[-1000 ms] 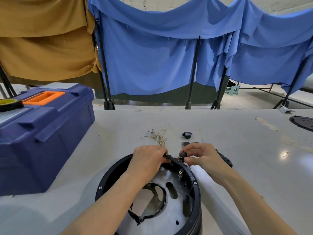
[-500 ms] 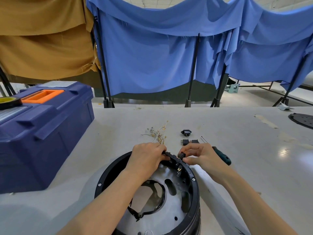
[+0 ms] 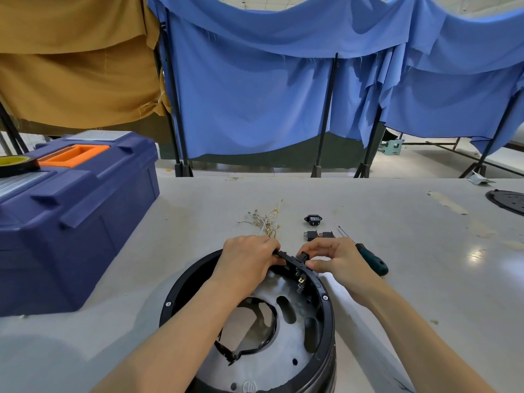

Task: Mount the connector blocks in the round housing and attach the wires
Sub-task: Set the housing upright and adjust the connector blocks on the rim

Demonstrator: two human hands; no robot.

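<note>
No text, number or brand can be read. The embossed round mark (image 3: 247, 386) on the grey inner plate of the round housing (image 3: 330, 321) is too small and blurred to make out. The silvery panels (image 3: 99, 135) on the lid of the blue toolbox (image 3: 85, 222) show no readable print.
</note>
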